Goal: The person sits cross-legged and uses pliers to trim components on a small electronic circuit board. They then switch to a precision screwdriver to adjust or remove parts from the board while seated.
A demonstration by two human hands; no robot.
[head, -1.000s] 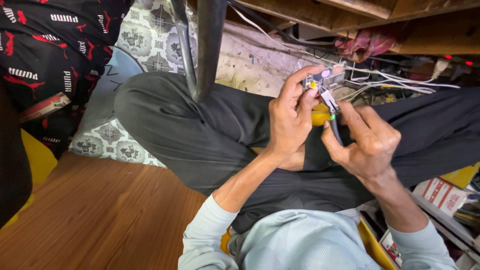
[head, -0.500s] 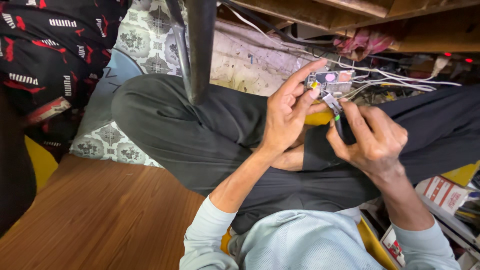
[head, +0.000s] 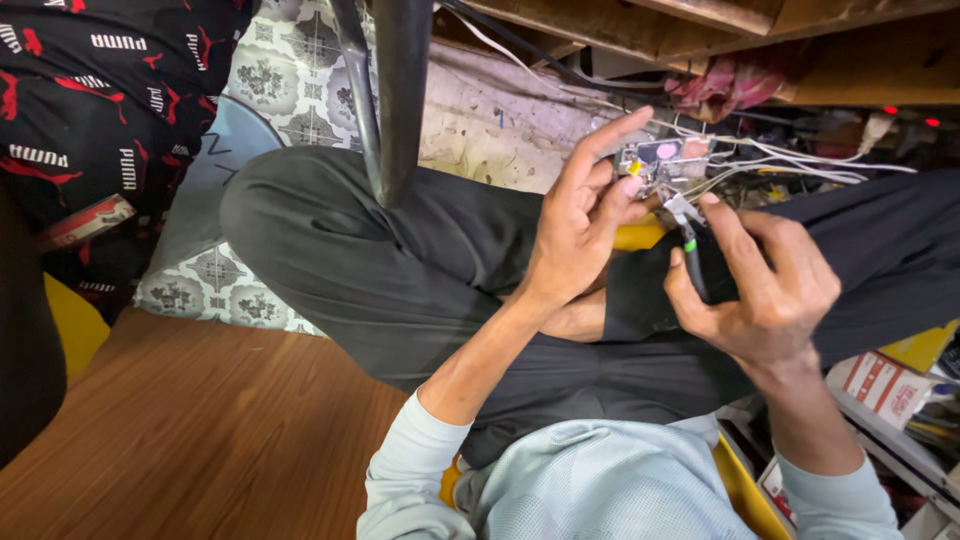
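My left hand [head: 580,215] holds a small circuit board [head: 662,160] with pale parts and thin white wires [head: 790,160] trailing off to the right. The thumb and fingers pinch its left edge, and the index finger stretches over its top. My right hand [head: 765,285] grips a small black-handled tool with a green mark [head: 690,255]. The tool's metal tip touches the board's lower edge. Both hands hover above my crossed legs in dark trousers [head: 400,270].
A dark metal table leg [head: 395,90] stands just left of my hands. A wooden floor [head: 180,430] lies at lower left, with patterned cloth [head: 270,90] behind my knee. A wooden frame [head: 700,30] runs overhead. Boxes and clutter [head: 885,385] sit at lower right.
Both hands have lifted slightly with the board and tool. My left index finger has stretched out over the board's top.
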